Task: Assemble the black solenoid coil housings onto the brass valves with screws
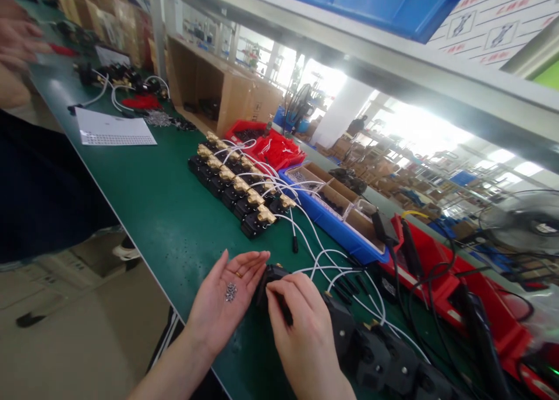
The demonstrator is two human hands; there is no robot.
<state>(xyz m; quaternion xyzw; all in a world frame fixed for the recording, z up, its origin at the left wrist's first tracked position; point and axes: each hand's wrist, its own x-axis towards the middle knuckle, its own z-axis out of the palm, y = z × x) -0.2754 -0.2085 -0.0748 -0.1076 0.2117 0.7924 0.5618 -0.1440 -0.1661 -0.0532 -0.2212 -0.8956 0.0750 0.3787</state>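
Observation:
My left hand lies palm up over the green bench, fingers stretched out, with a small heap of tiny silver screws resting in the palm. My right hand sits just to its right, fingers curled and pinched onto a black part with a white wire. More black parts line up to the right of that hand. Beyond my hands stand two rows of black valves with brass tops, each trailing a white wire.
A blue tray with cardboard dividers and red bins run along the back edge. A white sheet lies far left on the bench. Another person's hand works at the top left. Black cables cross at right.

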